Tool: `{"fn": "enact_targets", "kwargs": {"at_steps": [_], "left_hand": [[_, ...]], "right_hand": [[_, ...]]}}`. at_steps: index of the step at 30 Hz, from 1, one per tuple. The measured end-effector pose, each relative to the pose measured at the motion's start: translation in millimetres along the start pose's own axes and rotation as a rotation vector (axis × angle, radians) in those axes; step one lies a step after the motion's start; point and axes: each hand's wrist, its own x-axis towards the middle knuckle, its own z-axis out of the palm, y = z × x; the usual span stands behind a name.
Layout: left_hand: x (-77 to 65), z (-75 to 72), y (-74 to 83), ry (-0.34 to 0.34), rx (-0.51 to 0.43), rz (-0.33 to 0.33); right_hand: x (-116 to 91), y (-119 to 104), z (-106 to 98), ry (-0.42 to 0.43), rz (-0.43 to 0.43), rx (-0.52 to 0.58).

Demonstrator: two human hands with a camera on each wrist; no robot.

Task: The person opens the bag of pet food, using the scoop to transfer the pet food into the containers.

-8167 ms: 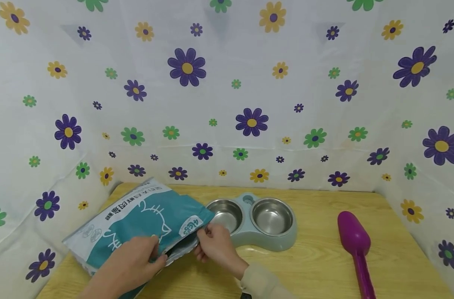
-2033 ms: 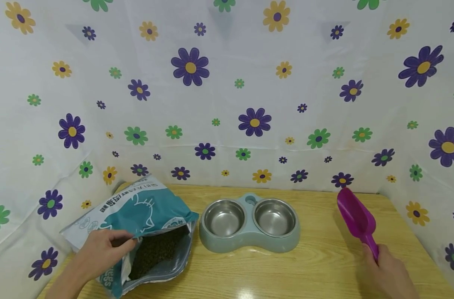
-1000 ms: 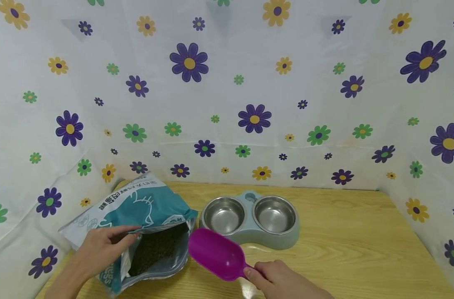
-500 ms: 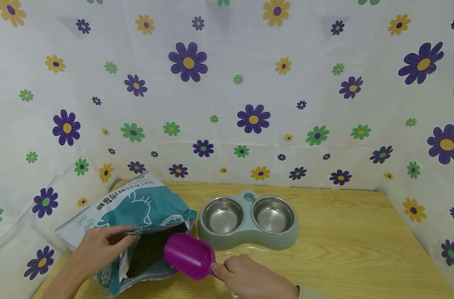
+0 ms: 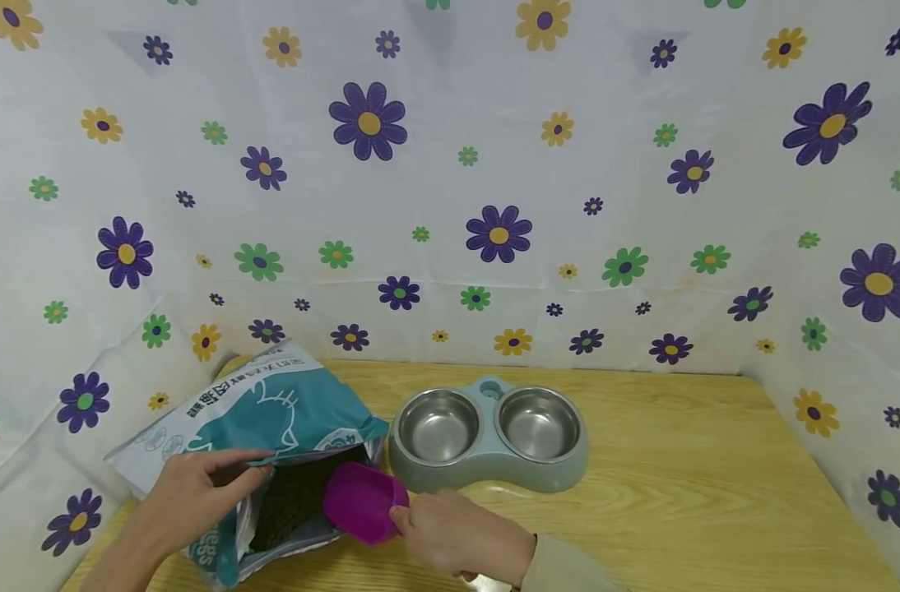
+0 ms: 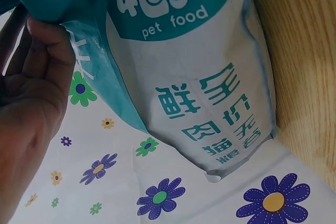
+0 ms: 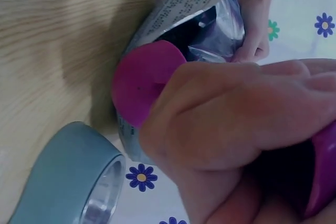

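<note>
Head: scoop (image 5: 364,503) inside right fingers (image 5: 422,533)

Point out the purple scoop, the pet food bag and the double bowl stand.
Purple scoop (image 5: 364,503), head view: its broad end.
Pet food bag (image 6: 181,64), left wrist view: its white side.
Double bowl stand (image 5: 488,448), head view: its middle bridge.

Above bowl stand (image 5: 489,452): free air, open approach from overhead. Right of bowl stand: wide bare table (image 5: 687,469), ample room for hand to pass. Behind bowl stand: thin strip of same table, then flowered cloth (image 5: 435,197) rising like wall. Left of bowl stand: bag (image 5: 317,411) just beside, hardly any gap. Front-left of bowl stand: right hand (image 5: 450,530) and scoop (image 5: 361,503) block near side of bag's mouth; left hand (image 5: 191,497) bars far side; gap over food (image 5: 287,501) between.
</note>
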Motion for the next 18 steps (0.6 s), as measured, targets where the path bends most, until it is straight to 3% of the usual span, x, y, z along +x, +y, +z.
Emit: {"fn": "enact_targets", "kwargs": {"at_steps": [4, 8, 12, 18], "left_hand": [[0.3, -0.1, 0.1, -0.019, 0.009, -0.010], [-0.3, -1.9, -1.7, -0.026, 0.017, -0.012], [0.2, -2.7, -2.6, -0.040, 0.009, -0.016], [0.9, -0.8, -3.4, -0.062, 0.000, -0.040]], "right_hand": [[8, -10, -5, -0.031, 0.036, -0.044], [16, -15, -8, -0.056, 0.082, 0.035], [23, -15, -4, -0.063, 0.081, 0.126], [31, -8, 9, -0.021, 0.040, 0.157]]}}
